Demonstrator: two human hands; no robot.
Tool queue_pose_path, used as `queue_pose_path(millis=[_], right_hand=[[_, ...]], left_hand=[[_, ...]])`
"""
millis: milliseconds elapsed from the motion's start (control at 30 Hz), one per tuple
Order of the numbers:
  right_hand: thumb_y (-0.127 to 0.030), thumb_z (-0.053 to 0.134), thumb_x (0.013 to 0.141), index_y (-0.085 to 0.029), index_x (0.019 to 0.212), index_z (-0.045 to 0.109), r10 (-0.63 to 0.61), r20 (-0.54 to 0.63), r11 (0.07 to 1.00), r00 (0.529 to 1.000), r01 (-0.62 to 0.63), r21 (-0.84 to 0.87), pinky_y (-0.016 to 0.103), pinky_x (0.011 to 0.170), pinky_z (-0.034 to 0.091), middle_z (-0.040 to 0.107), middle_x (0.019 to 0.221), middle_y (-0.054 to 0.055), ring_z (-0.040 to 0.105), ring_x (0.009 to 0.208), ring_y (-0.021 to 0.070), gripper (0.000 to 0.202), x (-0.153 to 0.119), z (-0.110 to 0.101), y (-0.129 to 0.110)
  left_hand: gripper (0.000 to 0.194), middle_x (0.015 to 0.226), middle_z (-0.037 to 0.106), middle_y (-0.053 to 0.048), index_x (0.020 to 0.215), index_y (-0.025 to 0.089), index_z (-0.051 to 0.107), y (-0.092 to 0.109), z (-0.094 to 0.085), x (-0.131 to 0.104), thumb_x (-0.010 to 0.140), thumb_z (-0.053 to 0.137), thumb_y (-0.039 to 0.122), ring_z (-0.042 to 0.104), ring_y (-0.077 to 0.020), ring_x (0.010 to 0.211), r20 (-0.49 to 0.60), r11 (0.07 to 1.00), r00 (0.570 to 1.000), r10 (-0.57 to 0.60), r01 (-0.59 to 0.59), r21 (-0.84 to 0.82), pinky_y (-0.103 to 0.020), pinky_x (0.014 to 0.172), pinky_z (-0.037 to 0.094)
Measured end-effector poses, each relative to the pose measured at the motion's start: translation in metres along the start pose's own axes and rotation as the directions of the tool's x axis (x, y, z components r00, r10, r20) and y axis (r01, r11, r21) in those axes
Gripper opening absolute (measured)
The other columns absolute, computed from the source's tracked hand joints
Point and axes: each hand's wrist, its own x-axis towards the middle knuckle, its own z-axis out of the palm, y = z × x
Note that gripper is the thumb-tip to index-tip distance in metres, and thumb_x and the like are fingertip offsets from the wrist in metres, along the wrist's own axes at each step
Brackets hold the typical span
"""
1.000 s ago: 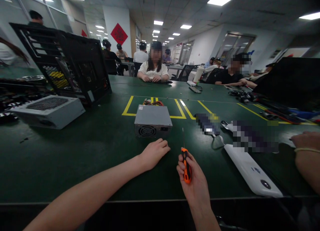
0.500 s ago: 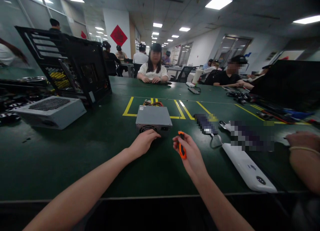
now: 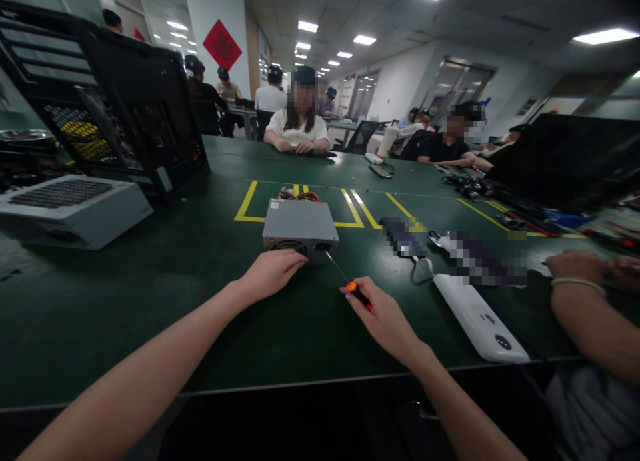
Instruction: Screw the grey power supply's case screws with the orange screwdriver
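A grey computer power supply (image 3: 300, 220) sits on the green table before me, its fan grille and power socket facing me and coloured cables bundled behind. Against the lower front, by the grille, my left hand (image 3: 273, 272) is closed on its edge; the fingertips are partly hidden. My right hand (image 3: 383, 314) is wrapped around the orange and black handle of a screwdriver (image 3: 339, 269). The thin metal shaft points up and left, its tip at the front face near the socket. Whether the tip touches a screw I cannot tell.
At left stand a second power supply (image 3: 75, 211) and an open black computer case (image 3: 130, 108). A white power bank (image 3: 477, 318) and blurred-out phones lie to the right. A co-worker's arm (image 3: 583, 301) rests at the right edge; another person (image 3: 300, 118) sits opposite.
My right hand has turned the screwdriver, so its shaft now reaches the power supply's front. My left hand stays at the power supply. The view has shifted slightly.
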Motion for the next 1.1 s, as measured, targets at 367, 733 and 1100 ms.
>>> queue_pose_path(millis=[367,733,1100], right_hand=[[-0.026,0.059,0.076,-0.027,0.089,0.062,0.033,-0.104,0.998,0.994,-0.038,-0.049,0.036,0.074,0.043,0.064,0.086,0.003,0.059,0.079,0.0218,0.014,-0.047,-0.001,0.015],[-0.044,0.065,0.065,-0.027,0.086,0.063,0.247,-0.290,0.955,0.925,-0.283,-0.090,0.033,0.068,0.050,0.066,0.084,0.004,0.062,0.076,0.0227,0.027,-0.122,-0.041,0.038],[-0.037,0.060,0.076,-0.023,0.108,0.049,0.018,-0.192,0.986,0.981,0.015,0.166,0.028,0.061,0.042,0.054,0.074,-0.002,0.053,0.065,0.0140,0.037,0.022,-0.002,-0.027]], left_hand=[[0.026,0.104,0.063,-0.003,0.107,0.021,0.060,0.000,0.002,0.000,0.090,0.040,0.025,0.059,-0.0167,0.093,0.017,0.999,1.000,0.002,-0.002,0.039,-0.030,0.079,0.047],[0.025,0.100,0.057,-0.008,0.107,0.018,0.061,0.016,0.025,0.006,0.089,0.046,0.027,0.052,-0.0212,0.093,0.017,0.964,0.995,0.098,-0.099,0.248,-0.031,0.074,0.045],[0.019,0.095,0.057,-0.007,0.094,0.017,0.062,0.022,0.024,0.010,0.089,0.044,0.018,0.051,-0.0201,0.088,0.066,0.879,0.984,0.168,-0.180,0.442,-0.032,0.075,0.042]])
